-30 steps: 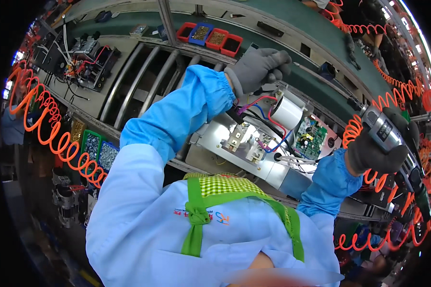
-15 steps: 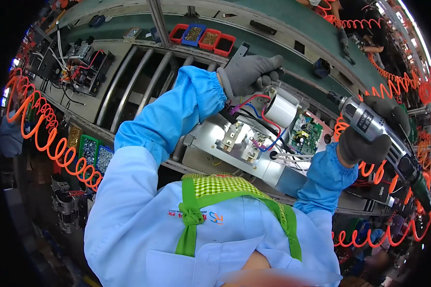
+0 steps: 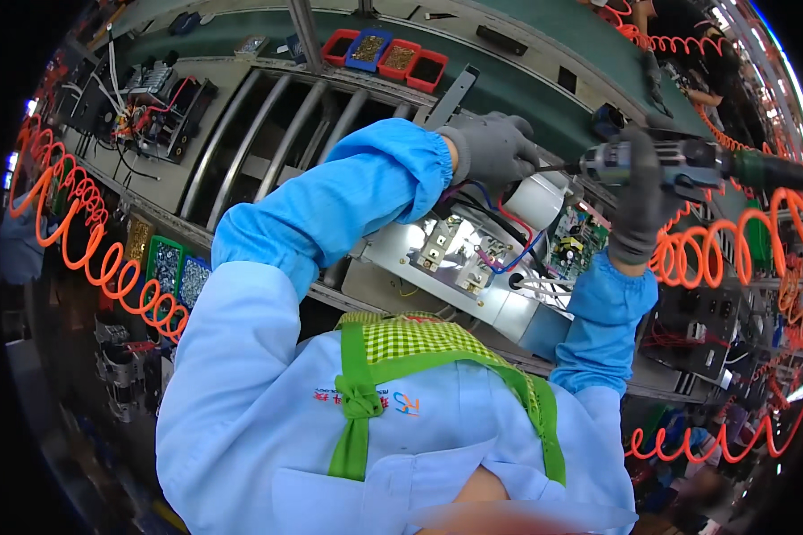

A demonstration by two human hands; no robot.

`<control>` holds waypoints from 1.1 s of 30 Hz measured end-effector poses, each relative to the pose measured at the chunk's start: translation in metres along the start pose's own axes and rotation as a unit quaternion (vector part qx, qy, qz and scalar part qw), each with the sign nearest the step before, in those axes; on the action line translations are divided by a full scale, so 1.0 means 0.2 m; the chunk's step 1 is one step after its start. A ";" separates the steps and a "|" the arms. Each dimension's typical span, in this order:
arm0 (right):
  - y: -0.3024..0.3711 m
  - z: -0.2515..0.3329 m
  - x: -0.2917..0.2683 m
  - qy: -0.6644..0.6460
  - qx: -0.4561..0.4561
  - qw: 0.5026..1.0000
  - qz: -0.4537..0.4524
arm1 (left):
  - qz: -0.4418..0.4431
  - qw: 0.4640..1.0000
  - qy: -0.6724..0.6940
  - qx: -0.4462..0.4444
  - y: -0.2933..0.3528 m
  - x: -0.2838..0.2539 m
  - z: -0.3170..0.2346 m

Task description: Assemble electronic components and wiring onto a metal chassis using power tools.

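Observation:
My right hand [image 3: 638, 196], in a dark grey glove, grips an air screwdriver [image 3: 690, 160] lying nearly level, its thin bit pointing left. The bit's tip reaches the fingers of my left hand [image 3: 492, 150], also gloved. Those fingers are bent together at the far edge of an open metal chassis [image 3: 412, 275]; what they hold, if anything, is hidden. Below my left hand, a white cylinder [image 3: 535, 203] stands in the chassis. Red and blue wires [image 3: 515, 257] run beside it. A green circuit board [image 3: 573, 242] lies right of the cylinder, close to my right wrist.
The chassis rests on a conveyor with metal rollers [image 3: 281, 138]. Red and blue bins [image 3: 398, 59] of small parts stand at the back. Coiled orange air hoses [image 3: 745, 236] hang at right and left. Another opened unit [image 3: 156, 111] sits far left.
My right hand has swung the screwdriver leftward and levelled it, bringing its bit to my left hand. My left hand has shifted slightly right and away. The chassis appears slightly shifted.

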State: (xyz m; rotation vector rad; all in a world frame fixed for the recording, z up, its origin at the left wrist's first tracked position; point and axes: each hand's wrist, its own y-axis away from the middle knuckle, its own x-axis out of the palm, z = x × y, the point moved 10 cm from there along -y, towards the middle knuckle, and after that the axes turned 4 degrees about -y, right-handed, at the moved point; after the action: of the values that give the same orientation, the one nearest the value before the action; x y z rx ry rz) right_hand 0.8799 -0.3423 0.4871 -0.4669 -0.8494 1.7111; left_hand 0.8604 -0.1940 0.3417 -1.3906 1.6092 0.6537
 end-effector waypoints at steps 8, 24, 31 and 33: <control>0.17 -0.22 0.24 0.057 0.088 0.986 0.127 | 0.035 0.999 -0.024 -0.028 -0.02 0.02 0.01; 0.17 -0.20 0.31 0.064 0.134 0.981 0.127 | 0.066 0.997 -0.035 -0.030 -0.01 0.01 0.02; 0.16 -0.25 0.29 0.079 0.103 0.987 0.090 | 0.086 0.994 -0.027 -0.068 0.00 0.01 0.02; 0.14 -0.30 0.26 0.094 0.113 0.984 0.099 | -0.001 0.995 0.031 -0.100 0.00 -0.06 0.05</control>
State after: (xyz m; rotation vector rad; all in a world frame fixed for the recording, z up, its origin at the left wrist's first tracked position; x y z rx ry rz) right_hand 0.8865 -0.2779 0.4327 -0.5621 -0.4780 1.8842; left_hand 0.8624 -0.1795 0.3475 -1.5700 1.6262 0.7949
